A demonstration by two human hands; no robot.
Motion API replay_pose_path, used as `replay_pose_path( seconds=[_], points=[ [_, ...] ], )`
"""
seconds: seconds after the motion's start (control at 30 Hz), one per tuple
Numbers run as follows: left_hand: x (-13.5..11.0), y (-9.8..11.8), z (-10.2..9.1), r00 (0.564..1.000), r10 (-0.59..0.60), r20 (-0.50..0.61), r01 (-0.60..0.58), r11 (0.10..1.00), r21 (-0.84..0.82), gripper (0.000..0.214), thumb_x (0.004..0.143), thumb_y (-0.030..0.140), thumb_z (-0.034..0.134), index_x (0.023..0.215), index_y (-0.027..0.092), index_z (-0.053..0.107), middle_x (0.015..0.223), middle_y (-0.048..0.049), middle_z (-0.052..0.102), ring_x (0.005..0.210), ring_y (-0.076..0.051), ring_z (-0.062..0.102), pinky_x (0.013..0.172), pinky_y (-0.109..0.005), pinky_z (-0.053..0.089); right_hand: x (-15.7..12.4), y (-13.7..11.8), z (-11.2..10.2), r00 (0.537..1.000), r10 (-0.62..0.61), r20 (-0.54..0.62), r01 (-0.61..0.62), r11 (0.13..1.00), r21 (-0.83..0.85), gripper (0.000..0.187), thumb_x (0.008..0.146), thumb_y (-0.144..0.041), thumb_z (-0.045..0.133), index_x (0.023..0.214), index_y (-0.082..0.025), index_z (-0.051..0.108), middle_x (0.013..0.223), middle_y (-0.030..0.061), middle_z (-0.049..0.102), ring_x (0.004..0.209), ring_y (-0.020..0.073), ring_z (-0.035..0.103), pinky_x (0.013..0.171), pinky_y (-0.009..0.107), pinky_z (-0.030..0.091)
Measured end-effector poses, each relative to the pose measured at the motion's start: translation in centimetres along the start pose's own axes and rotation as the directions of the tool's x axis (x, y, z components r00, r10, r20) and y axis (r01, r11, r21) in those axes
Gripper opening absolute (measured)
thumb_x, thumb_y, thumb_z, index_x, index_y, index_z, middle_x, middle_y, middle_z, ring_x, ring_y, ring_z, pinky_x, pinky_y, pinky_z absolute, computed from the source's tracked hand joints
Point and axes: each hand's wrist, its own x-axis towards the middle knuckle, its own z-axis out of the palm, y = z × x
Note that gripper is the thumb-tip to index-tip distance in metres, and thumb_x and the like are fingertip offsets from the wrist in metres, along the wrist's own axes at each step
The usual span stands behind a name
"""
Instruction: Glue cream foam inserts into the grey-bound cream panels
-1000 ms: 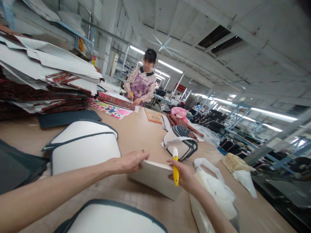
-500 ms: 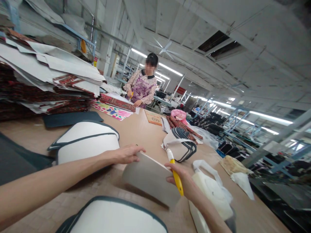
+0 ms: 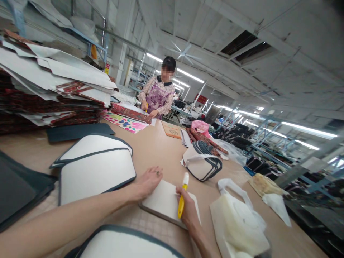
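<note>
Head view, nearest first: a white piece with dark edging (image 3: 120, 245) lay at the bottom edge of the frame, on the bench (image 3: 158, 150). Just beyond it the left hand (image 3: 146, 182) was spread open, palm down, pressing on the near left corner of a white panel (image 3: 163, 202) that lay flat on the bench. The right hand (image 3: 188, 211) rested on the same panel, fingers closed around a yellow-handled tool (image 3: 182, 197) whose white tip pointed away from the person.

To the left lay two larger white pieces with dark trim (image 3: 96, 172), overlapping, and beside them dark sheets (image 3: 21, 186). To the right of the panel sat a pale plastic bag (image 3: 239, 222) with loop handles.

Farther along stood a bundle of white dark-trimmed pieces (image 3: 201, 165), leaning together. Behind it were rolled patterned fabric (image 3: 199, 138), a pink bag (image 3: 201, 126) and a brown card (image 3: 171, 130) with a round printed mark, too small to read. A tall stack of white and red-patterned sheets (image 3: 53, 93) filled the left side.

At the far end a co-worker (image 3: 158, 96) in a purple patterned apron stood over a bright multicoloured sheet (image 3: 125, 123). Beyond hung a red sign (image 3: 201, 99); its writing could not be made out.
</note>
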Motion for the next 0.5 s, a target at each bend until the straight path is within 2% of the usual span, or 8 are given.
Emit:
replay_pose_path(
  seconds=[0.03,0.1,0.17,0.2,0.27,0.33,0.37,0.5],
  points=[
    [-0.1,0.9,0.2,0.994,0.110,0.008,-0.110,0.994,0.012,0.042,0.082,0.011,0.049,0.124,0.015,0.047,0.140,-0.0143,0.038,0.131,-0.028,0.028,0.106,-0.043,0.023,-0.4,0.4,0.0,1.000,0.016,-0.022,-0.016,1.000,0.008,0.023,0.079,-0.030,0.044,0.089,-0.020,0.061,0.077,0.0034,0.065,0.069,0.0195,0.061,0.062,0.026,0.045],
    [-0.7,2.4,0.5,0.934,0.352,0.067,-0.353,0.935,0.018,0.046,0.087,0.025,0.051,0.131,0.017,0.041,0.142,-0.0122,0.036,0.133,-0.027,0.026,0.108,-0.042,0.020,-0.7,1.1,-0.2,0.998,0.040,-0.050,-0.039,0.999,0.017,0.024,0.078,-0.029,0.042,0.091,-0.020,0.061,0.082,0.0051,0.066,0.076,0.0208,0.062,0.066,0.027,0.046],
    [-1.4,2.6,0.4,0.870,0.465,0.162,-0.473,0.881,0.011,0.055,0.090,0.037,0.046,0.138,0.014,0.033,0.143,-0.0144,0.034,0.133,-0.028,0.026,0.109,-0.042,0.020,-0.8,1.6,-0.5,0.996,0.056,-0.063,-0.055,0.998,0.015,0.025,0.079,-0.028,0.040,0.091,-0.020,0.060,0.086,0.0067,0.066,0.081,0.0219,0.062,0.070,0.028,0.046],
    [-1.8,2.2,0.2,0.872,0.442,0.209,-0.456,0.890,0.019,0.057,0.091,0.039,0.043,0.140,0.012,0.030,0.144,-0.0157,0.032,0.134,-0.029,0.025,0.109,-0.043,0.019,-0.8,1.7,-0.6,0.996,0.063,-0.068,-0.063,0.998,0.010,0.025,0.080,-0.028,0.038,0.090,-0.019,0.060,0.086,0.0075,0.066,0.083,0.0223,0.062,0.071,0.029,0.046],
    [-2.4,0.7,-0.8,0.917,0.281,0.284,-0.317,0.945,0.087,0.058,0.092,0.039,0.039,0.140,0.007,0.030,0.145,-0.0192,0.028,0.135,-0.031,0.022,0.109,-0.045,0.018,-0.7,1.8,-0.7,0.994,0.074,-0.077,-0.075,0.997,-0.008,0.026,0.081,-0.029,0.035,0.087,-0.019,0.059,0.084,0.0081,0.065,0.082,0.0224,0.062,0.070,0.029,0.046],
    [-3.0,-1.1,-2.1,0.949,0.106,0.298,-0.163,0.971,0.176,0.058,0.092,0.036,0.038,0.139,0.002,0.030,0.145,-0.0231,0.023,0.135,-0.034,0.018,0.107,-0.048,0.019,-0.5,1.3,-0.3,0.994,0.072,-0.078,-0.075,0.997,-0.032,0.023,0.081,-0.028,0.035,0.083,-0.020,0.057,0.077,0.0064,0.063,0.072,0.0211,0.060,0.063,0.028,0.044],
    [-3.2,-1.8,-2.6,0.955,0.068,0.289,-0.131,0.970,0.206,0.058,0.092,0.034,0.038,0.139,0.001,0.031,0.146,-0.0235,0.021,0.135,-0.034,0.017,0.107,-0.049,0.019,-0.3,0.8,0.2,0.995,0.065,-0.076,-0.069,0.997,-0.046,0.020,0.080,-0.028,0.037,0.081,-0.020,0.056,0.072,0.0050,0.061,0.067,0.0203,0.059,0.059,0.028,0.043],
    [-4.1,-3.0,-2.9,0.948,0.138,0.288,-0.207,0.952,0.226,0.054,0.093,0.029,0.034,0.142,0.008,0.026,0.148,-0.0163,0.022,0.136,-0.029,0.015,0.109,-0.045,0.016,0.9,-1.6,3.2,0.999,-0.014,-0.032,0.011,0.997,-0.078,0.013,0.078,-0.024,0.044,0.085,-0.021,0.055,0.075,0.0024,0.058,0.068,0.0177,0.057,0.060,0.025,0.040]
  ],
)
